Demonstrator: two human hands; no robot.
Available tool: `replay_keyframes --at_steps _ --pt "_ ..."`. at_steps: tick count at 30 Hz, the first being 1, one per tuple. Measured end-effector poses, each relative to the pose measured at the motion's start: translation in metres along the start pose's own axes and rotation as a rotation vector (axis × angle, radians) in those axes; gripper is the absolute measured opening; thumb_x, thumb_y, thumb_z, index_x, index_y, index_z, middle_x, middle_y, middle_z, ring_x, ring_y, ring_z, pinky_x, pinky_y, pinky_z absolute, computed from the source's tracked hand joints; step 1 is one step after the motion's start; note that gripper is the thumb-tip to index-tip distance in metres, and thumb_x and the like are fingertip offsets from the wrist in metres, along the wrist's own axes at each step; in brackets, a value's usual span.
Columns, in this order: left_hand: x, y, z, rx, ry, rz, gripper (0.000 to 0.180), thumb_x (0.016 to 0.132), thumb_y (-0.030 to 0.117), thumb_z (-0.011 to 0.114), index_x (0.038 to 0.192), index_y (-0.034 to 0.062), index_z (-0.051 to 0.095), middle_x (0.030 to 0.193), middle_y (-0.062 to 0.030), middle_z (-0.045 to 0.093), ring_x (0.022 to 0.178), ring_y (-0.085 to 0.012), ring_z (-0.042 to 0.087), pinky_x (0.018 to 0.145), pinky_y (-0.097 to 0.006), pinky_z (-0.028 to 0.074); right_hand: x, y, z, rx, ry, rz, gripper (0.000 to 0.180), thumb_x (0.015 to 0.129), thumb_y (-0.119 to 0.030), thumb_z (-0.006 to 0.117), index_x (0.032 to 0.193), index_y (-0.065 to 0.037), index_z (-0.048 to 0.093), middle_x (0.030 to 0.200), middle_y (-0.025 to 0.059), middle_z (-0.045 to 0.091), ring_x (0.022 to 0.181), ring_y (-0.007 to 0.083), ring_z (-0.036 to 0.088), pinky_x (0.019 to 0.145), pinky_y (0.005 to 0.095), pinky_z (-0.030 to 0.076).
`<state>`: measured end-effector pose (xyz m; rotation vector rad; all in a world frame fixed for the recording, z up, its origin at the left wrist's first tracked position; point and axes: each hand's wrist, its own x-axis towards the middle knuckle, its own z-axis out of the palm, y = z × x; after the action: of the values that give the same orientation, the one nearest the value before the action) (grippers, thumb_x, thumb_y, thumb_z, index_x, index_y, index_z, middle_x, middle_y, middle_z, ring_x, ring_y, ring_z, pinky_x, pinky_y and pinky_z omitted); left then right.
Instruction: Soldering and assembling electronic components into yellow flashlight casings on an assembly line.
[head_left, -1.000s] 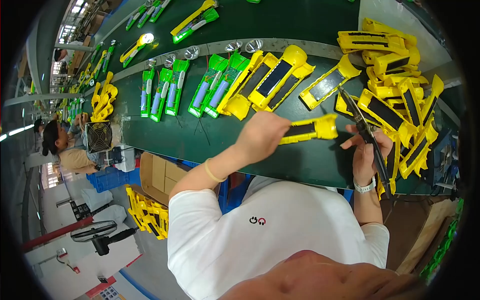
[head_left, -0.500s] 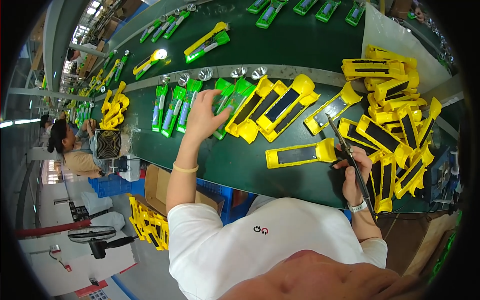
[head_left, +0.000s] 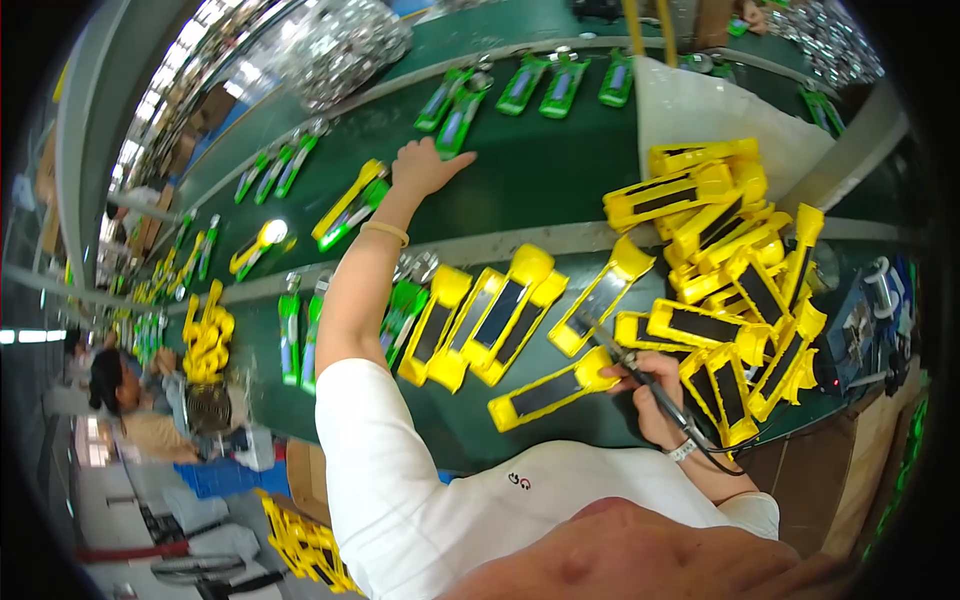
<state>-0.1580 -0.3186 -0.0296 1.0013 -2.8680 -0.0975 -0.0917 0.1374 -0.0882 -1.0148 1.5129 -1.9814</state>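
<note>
My left hand (head_left: 424, 170) is stretched far forward over the green belt, thumb and fingers apart. The lower end of a green flashlight body (head_left: 461, 118) lies right at its fingers; I cannot tell whether they touch. My right hand (head_left: 655, 412) is closed round a black soldering iron (head_left: 672, 404), its tip pointing forward and left. Beneath the iron's front, a yellow casing with a dark panel (head_left: 545, 398) lies near the bench edge. Another yellow casing (head_left: 602, 297) lies just beyond the tip. Left of these sits a group of yellow casings (head_left: 500, 318), partly overlapping.
A heap of yellow casings (head_left: 735, 250) fills the right side beside a blue device (head_left: 862, 325). More green bodies (head_left: 562, 88) line the far belt. A bag of shiny reflectors (head_left: 350, 50) stands at the back. Another person (head_left: 130, 395) sits at the far left.
My left hand has gone from above the near row of green bodies to the far belt. The view has shifted with my lean forward. My right hand still holds the soldering iron.
</note>
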Motion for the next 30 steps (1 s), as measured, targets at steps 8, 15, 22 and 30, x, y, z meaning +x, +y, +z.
replay_keyframes --at_steps 8,15,22,30 --pt "0.108 -0.007 0.024 0.02 0.04 0.055 0.072 0.058 0.064 0.068 0.11 0.0145 0.063 0.141 -0.0206 0.03 0.129 -0.0366 0.028 0.103 -0.048 0.026 -0.002 -0.004 0.006 0.101 0.028 0.103 0.031 0.088 -0.007 0.057 0.113 -0.008 0.039 0.102 0.0136 0.058 0.09 0.0192 0.06 0.076 0.0299 0.049" --pt "0.107 -0.032 0.039 -0.027 -0.094 0.009 0.073 0.059 0.065 0.065 0.113 0.0156 0.062 0.109 -0.0169 0.06 0.106 -0.0317 0.053 0.092 -0.038 0.042 0.004 -0.005 0.005 0.078 -0.009 0.115 0.027 0.087 0.0 0.052 0.109 -0.006 0.038 0.096 0.013 0.059 0.085 0.0203 0.062 0.076 0.0316 0.051" --pt "0.005 -0.104 -0.034 0.083 0.191 0.115 0.067 0.058 0.062 0.068 0.107 0.0166 0.064 0.103 -0.0231 0.056 0.107 -0.0378 0.049 0.095 -0.041 0.039 0.001 -0.001 0.003 0.117 0.085 0.137 0.029 0.094 -0.021 0.046 0.115 -0.006 0.033 0.098 0.0178 0.056 0.083 0.0279 0.062 0.074 0.0392 0.052" --pt "-0.248 -0.331 -0.088 -0.092 0.107 -0.494 0.067 0.057 0.054 0.073 0.097 0.0017 0.067 0.088 -0.0146 0.066 0.083 -0.0238 0.063 0.078 -0.033 0.048 0.0 -0.011 0.007 0.067 0.078 0.204 0.026 0.096 -0.019 0.039 0.117 -0.005 0.033 0.098 0.0157 0.055 0.086 0.0261 0.062 0.077 0.0359 0.052"
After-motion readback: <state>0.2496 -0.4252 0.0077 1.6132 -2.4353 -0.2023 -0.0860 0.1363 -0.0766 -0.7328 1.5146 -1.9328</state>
